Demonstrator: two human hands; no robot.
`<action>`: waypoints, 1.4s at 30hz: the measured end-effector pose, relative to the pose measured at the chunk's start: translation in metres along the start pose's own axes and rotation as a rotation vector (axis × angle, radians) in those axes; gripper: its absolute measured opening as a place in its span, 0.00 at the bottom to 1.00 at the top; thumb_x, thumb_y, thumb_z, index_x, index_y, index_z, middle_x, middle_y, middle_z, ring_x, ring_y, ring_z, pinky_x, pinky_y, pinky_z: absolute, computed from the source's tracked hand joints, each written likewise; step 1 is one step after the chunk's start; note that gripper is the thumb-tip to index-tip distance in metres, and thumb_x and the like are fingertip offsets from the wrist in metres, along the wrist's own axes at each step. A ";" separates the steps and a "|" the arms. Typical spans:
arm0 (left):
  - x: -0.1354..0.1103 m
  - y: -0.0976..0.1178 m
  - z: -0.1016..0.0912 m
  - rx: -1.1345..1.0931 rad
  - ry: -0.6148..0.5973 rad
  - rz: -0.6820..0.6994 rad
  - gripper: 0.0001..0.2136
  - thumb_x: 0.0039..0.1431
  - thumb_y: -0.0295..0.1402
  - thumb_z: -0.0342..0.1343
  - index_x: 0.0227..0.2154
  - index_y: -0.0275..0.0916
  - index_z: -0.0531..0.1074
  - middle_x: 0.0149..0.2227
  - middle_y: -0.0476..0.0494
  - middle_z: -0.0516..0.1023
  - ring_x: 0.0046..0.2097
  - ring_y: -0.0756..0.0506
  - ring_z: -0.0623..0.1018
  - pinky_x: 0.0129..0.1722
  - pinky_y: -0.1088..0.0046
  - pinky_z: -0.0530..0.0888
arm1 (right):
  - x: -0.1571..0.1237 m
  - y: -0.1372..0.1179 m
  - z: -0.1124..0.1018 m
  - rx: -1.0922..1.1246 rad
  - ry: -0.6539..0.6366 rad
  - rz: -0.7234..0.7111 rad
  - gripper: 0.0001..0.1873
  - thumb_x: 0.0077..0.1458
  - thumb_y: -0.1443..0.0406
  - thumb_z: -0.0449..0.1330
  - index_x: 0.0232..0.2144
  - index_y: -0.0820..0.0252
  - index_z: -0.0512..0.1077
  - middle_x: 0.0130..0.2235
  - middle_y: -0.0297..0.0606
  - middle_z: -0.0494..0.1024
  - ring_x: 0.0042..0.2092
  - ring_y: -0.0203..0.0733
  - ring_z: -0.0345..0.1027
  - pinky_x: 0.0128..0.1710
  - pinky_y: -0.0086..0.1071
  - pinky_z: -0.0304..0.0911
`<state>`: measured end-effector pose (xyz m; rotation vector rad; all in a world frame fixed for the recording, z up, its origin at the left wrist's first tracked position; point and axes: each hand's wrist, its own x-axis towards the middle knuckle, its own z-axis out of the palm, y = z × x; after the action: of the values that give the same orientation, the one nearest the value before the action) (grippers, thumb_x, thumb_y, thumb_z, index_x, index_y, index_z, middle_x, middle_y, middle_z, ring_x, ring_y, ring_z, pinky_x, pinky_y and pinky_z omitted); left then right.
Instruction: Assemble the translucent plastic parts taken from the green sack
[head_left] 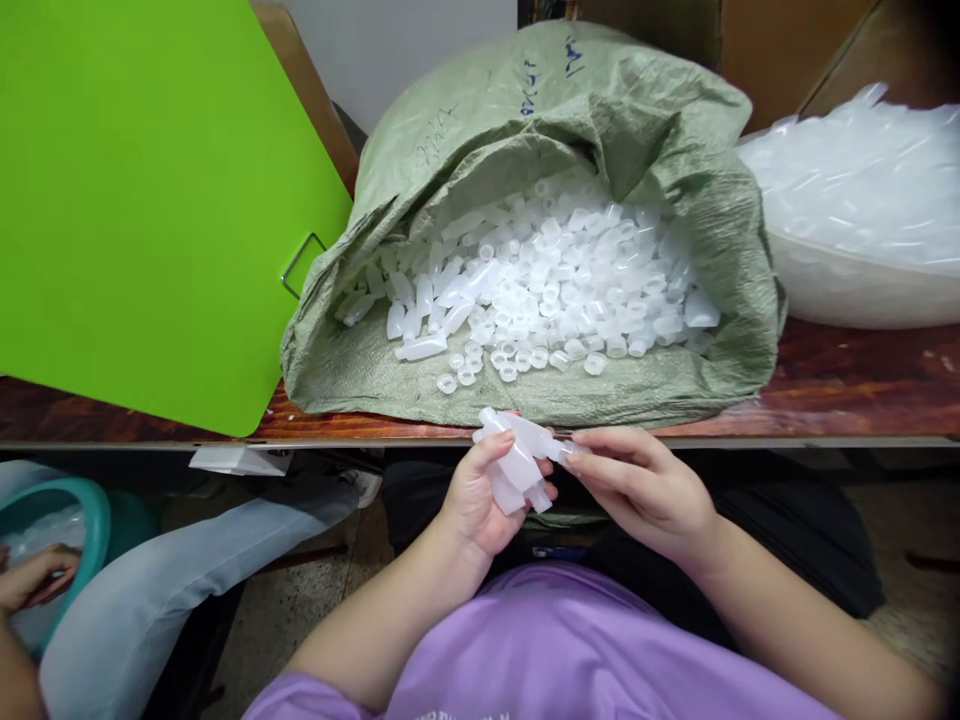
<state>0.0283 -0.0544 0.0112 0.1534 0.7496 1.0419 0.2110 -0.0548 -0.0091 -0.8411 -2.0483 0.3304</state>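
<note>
My left hand (480, 500) is closed around several small translucent white plastic bottles (517, 462), held just below the table's front edge. My right hand (645, 485) is beside it, its fingertips pinched on a small clear cap at the mouth of one bottle (564, 450). Straight ahead on the table lies an open green woven sack (525, 130), its mouth towards me, filled with many loose white bottles and ring-shaped caps (540, 290).
A bright green board (142, 190) leans at the left with a metal handle. A white basin (862, 285) piled with clear plastic pieces sits at the right. The table edge (825, 435) is dark red wood. Another person's leg (195, 560) and hand (34, 580) by a teal tub are at lower left.
</note>
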 end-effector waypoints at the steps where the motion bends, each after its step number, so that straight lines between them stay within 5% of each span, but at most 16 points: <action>1: 0.000 -0.001 0.000 0.011 0.005 -0.010 0.18 0.42 0.32 0.59 0.39 0.40 0.65 0.33 0.44 0.77 0.27 0.46 0.76 0.23 0.70 0.73 | -0.003 0.001 -0.001 -0.004 -0.024 0.002 0.24 0.53 0.73 0.56 0.50 0.46 0.68 0.44 0.38 0.75 0.42 0.38 0.72 0.40 0.30 0.71; 8: 0.000 -0.009 -0.003 0.111 0.000 -0.025 0.17 0.42 0.33 0.59 0.37 0.39 0.64 0.30 0.44 0.76 0.27 0.46 0.76 0.22 0.71 0.74 | -0.016 0.002 -0.006 -0.056 -0.088 -0.011 0.21 0.54 0.72 0.55 0.48 0.47 0.70 0.47 0.38 0.75 0.46 0.40 0.71 0.43 0.34 0.70; 12: -0.003 -0.011 -0.007 0.216 -0.003 0.045 0.16 0.42 0.33 0.60 0.34 0.39 0.64 0.29 0.45 0.76 0.26 0.47 0.76 0.23 0.72 0.73 | -0.012 -0.008 0.000 0.073 -0.065 0.316 0.09 0.53 0.61 0.58 0.38 0.55 0.73 0.33 0.36 0.78 0.32 0.38 0.73 0.33 0.30 0.70; 16: -0.007 -0.015 -0.006 0.312 -0.001 0.160 0.16 0.41 0.32 0.62 0.34 0.39 0.64 0.31 0.45 0.77 0.27 0.47 0.76 0.27 0.72 0.73 | -0.012 -0.014 0.008 0.204 -0.216 0.651 0.26 0.61 0.54 0.43 0.21 0.59 0.70 0.18 0.33 0.71 0.21 0.34 0.65 0.21 0.27 0.63; 18: -0.007 -0.015 -0.004 0.320 0.005 0.201 0.16 0.41 0.32 0.62 0.34 0.39 0.63 0.31 0.45 0.77 0.28 0.47 0.76 0.27 0.73 0.73 | -0.015 -0.012 0.011 0.202 -0.201 0.613 0.24 0.61 0.53 0.42 0.27 0.60 0.71 0.25 0.37 0.75 0.25 0.36 0.68 0.25 0.30 0.66; 21: -0.006 -0.015 -0.004 0.299 -0.013 0.230 0.16 0.43 0.33 0.60 0.35 0.39 0.63 0.32 0.45 0.77 0.29 0.47 0.76 0.27 0.73 0.72 | -0.021 -0.009 0.013 0.112 -0.059 0.431 0.17 0.54 0.55 0.55 0.43 0.58 0.68 0.42 0.43 0.74 0.38 0.42 0.70 0.38 0.36 0.68; 25: -0.005 -0.016 -0.005 0.279 -0.033 0.238 0.15 0.43 0.32 0.60 0.34 0.39 0.63 0.33 0.46 0.77 0.29 0.48 0.76 0.28 0.73 0.72 | -0.026 -0.008 0.016 0.282 -0.139 0.536 0.14 0.61 0.59 0.46 0.37 0.58 0.69 0.28 0.36 0.74 0.28 0.37 0.69 0.29 0.30 0.67; 29: -0.004 -0.019 -0.003 0.250 -0.016 0.263 0.15 0.42 0.32 0.61 0.34 0.39 0.64 0.33 0.47 0.76 0.30 0.48 0.76 0.30 0.72 0.72 | -0.027 -0.009 0.022 0.209 -0.067 0.521 0.16 0.55 0.56 0.55 0.42 0.59 0.67 0.38 0.41 0.75 0.37 0.42 0.70 0.38 0.35 0.68; 33: -0.003 -0.019 -0.003 0.246 0.017 0.285 0.15 0.41 0.31 0.61 0.33 0.39 0.65 0.32 0.48 0.75 0.29 0.49 0.75 0.29 0.74 0.72 | -0.029 -0.010 0.027 0.293 -0.136 0.586 0.14 0.61 0.58 0.47 0.38 0.58 0.68 0.31 0.38 0.74 0.31 0.38 0.70 0.33 0.32 0.68; 37: -0.002 -0.020 -0.005 0.225 0.043 0.273 0.15 0.41 0.31 0.61 0.32 0.38 0.64 0.32 0.48 0.75 0.30 0.49 0.74 0.30 0.73 0.72 | -0.026 -0.012 0.026 0.173 -0.016 0.451 0.15 0.54 0.60 0.57 0.43 0.57 0.65 0.41 0.42 0.72 0.41 0.42 0.67 0.42 0.36 0.65; 42: -0.001 -0.023 -0.011 0.241 0.042 0.313 0.14 0.40 0.31 0.62 0.31 0.38 0.65 0.31 0.49 0.73 0.30 0.50 0.73 0.30 0.74 0.71 | -0.017 -0.020 0.028 0.465 -0.119 0.748 0.12 0.58 0.56 0.51 0.34 0.58 0.66 0.29 0.34 0.69 0.29 0.34 0.63 0.29 0.28 0.62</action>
<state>0.0383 -0.0699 -0.0068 0.4688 0.9074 1.2505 0.1868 -0.0792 -0.0259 -1.2727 -1.5776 1.2348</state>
